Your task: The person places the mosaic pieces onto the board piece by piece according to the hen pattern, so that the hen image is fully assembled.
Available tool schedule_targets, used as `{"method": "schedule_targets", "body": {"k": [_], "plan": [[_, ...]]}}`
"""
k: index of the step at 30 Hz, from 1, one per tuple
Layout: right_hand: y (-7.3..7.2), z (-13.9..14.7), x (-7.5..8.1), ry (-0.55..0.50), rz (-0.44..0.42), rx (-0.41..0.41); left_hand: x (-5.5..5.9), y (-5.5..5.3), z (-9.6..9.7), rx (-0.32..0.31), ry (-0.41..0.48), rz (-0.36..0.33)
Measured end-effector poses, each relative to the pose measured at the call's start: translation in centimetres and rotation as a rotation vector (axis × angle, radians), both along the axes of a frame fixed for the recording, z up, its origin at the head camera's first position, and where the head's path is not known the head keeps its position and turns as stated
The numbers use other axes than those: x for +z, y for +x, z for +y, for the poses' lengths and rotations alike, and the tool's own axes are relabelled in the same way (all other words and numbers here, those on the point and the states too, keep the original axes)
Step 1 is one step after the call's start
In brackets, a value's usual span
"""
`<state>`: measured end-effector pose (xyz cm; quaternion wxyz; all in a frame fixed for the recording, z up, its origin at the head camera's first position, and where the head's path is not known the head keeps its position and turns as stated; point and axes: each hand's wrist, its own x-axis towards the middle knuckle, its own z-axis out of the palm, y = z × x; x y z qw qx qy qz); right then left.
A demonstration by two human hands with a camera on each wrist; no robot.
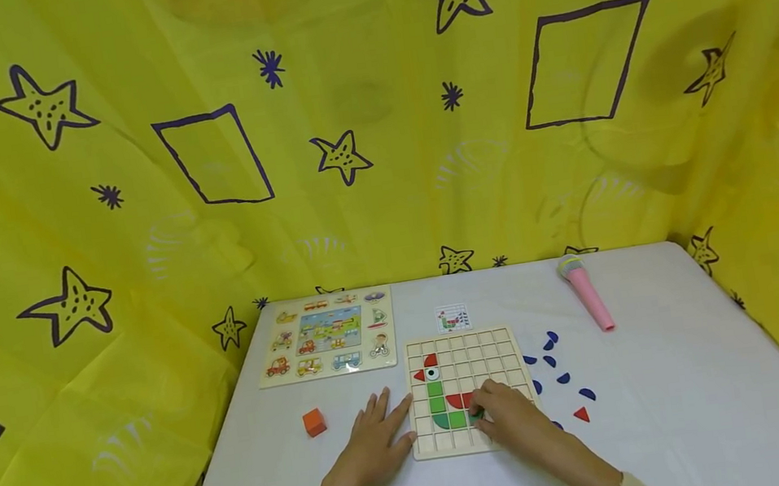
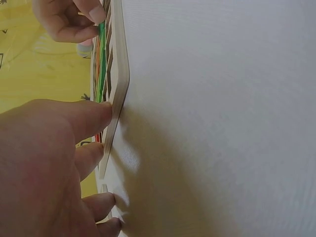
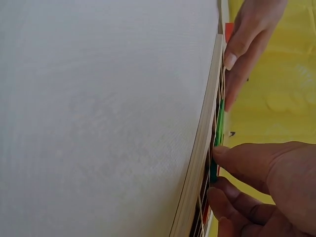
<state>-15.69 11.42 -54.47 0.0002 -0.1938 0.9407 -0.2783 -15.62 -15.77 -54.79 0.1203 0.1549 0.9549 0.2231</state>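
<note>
A wooden grid board (image 1: pixel 496 350) lies on the table with colored tiles set in its squares. They include a white eye tile (image 1: pixel 432 374), light green squares (image 1: pixel 437 404), a red half-round tile (image 1: pixel 458 401) and a dark green rounded tile (image 1: pixel 441 421). My right hand (image 1: pixel 514 417) is over the board's lower right part. Its thumb and fingers pinch a dark green tile (image 3: pixel 214 171) at the grid; the fingers partly hide its shape. At the board's left edge, my left hand (image 1: pixel 375 442) rests with fingers extended, its thumb and a fingertip touching the rim.
Several dark blue half-round tiles (image 1: pixel 563 378) and a red triangle (image 1: pixel 581 415) lie right of the board. Behind it are a small picture card (image 1: pixel 453 317) and a pink toy microphone (image 1: pixel 591 298). An orange cube (image 1: pixel 314 422) and a picture puzzle (image 1: pixel 279 331) are at left.
</note>
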Motion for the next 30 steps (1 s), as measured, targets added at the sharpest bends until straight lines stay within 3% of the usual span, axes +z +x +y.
{"method": "schedule_targets", "body": {"k": [19,30], "plan": [[0.2,0.2,0.2,-0.008,0.010,0.083,-0.3,-0.2,0.1,0.009,0.012,-0.022],[0.5,4.0,1.0,-0.007,-0.055,-0.048,-0.1,-0.2,-0.1,-0.002,-0.007,-0.012]]}}
